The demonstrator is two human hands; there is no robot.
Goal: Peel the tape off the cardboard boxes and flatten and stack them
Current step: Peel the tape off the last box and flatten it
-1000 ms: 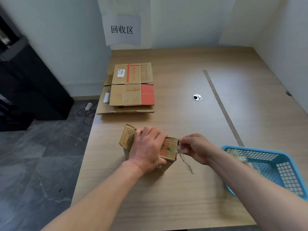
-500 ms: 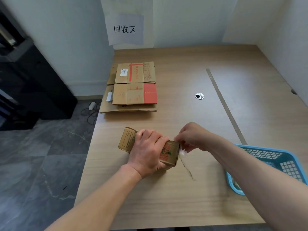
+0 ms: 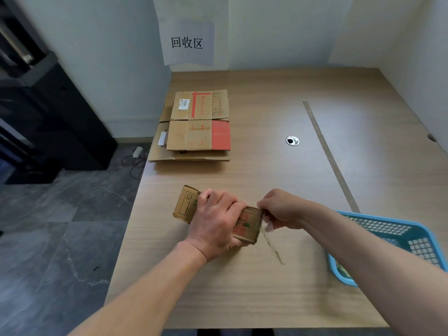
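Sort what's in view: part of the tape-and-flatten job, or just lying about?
Job:
small cardboard box, gripped by left hand
tape strip, pinched by right hand
stack of flattened boxes
blue basket, probably for tape scraps

Lying about:
table grommet
wall sign
plug and cables on floor

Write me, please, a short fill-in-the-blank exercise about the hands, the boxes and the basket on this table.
The left hand holds the small cardboard box while the right hand pinches a strip of ____ at its end.
The flattened boxes lie stacked along the table's ____ edge.
The basket by the right forearm is ____ in colour.
Missing words: tape, left, blue.
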